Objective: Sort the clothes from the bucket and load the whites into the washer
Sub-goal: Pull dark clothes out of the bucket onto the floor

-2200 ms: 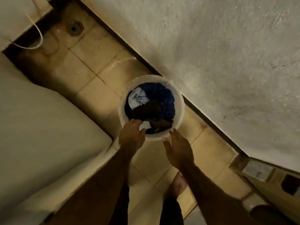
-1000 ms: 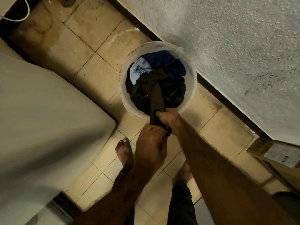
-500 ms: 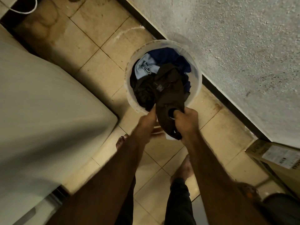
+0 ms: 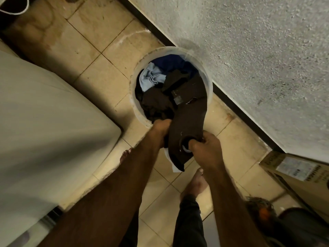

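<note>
Both hands are grasping a dark brown cloth that is hanging out of the white bucket on the floor by the wall. The left hand and right hand are each keeping a clenched grip on it. Blue clothes are lying inside.

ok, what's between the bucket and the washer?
Head view: only bare floor tiles between the bucket and the washer; nothing lies on that stretch.
</note>
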A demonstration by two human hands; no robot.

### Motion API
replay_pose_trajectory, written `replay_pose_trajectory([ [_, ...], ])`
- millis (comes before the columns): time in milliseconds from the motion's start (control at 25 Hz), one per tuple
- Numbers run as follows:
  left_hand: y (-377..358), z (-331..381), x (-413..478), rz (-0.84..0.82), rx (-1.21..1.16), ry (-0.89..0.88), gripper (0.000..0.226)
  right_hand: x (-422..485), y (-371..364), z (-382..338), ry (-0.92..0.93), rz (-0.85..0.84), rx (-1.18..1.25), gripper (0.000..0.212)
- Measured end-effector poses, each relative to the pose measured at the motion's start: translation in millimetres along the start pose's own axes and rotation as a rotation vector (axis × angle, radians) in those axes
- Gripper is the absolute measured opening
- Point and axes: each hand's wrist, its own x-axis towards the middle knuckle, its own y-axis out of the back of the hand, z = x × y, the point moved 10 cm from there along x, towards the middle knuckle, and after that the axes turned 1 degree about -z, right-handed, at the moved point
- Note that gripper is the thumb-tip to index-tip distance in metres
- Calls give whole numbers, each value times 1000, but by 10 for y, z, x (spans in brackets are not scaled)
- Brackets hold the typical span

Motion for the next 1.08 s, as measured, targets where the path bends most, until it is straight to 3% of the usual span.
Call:
replay_pose_trajectory([
  [80, 199, -225, -32, 199, 6, 68, 44, 23, 66, -34, -8, -44, 304, 54],
  [160, 266, -439, -94, 252, -18, 91, 48, 150, 103, -29, -77, -71, 512, 64],
  [200, 267, -504, -114, 240, 72, 66, 52, 250, 121, -17, -111, -55, 498, 65],
  [320, 254, -645, -223, 213, 133, 19, 62, 533, 79, 14, -164, 6, 323, 62],
  [480, 310, -608, -239, 235, 68, -17, 59, 808, 119, 193, -121, 108, 239, 23],
  [560, 294, -638, -275, 221, -13, 16, 56, 817, 175, 303, -97, 133, 237, 24],
  [640, 190, -689, -266, 123, -256, 64, 49, 736, 100, 470, -105, 69, 204, 27],
  [760, 50, -732, -210, -26, -537, 59, 48, 439, -220, 825, -208, -169, 1, 19],
  [880, 143, -802, -165, 54, -274, 38, 54, 133, -474, 1181, -315, -372, -355, 10],
  [920, 230, -839, -132, 133, -146, 32, 54, 117, -485, 1201, -297, -351, -383, 9],
  [1000, 395, -842, -113, 306, 20, -12, 51, 185, -352, 1025, -181, -141, -236, 8],
  [1080, 420, -823, -152, 356, 86, -49, 46, 277, -150, 795, -82, 89, -69, 29],
])
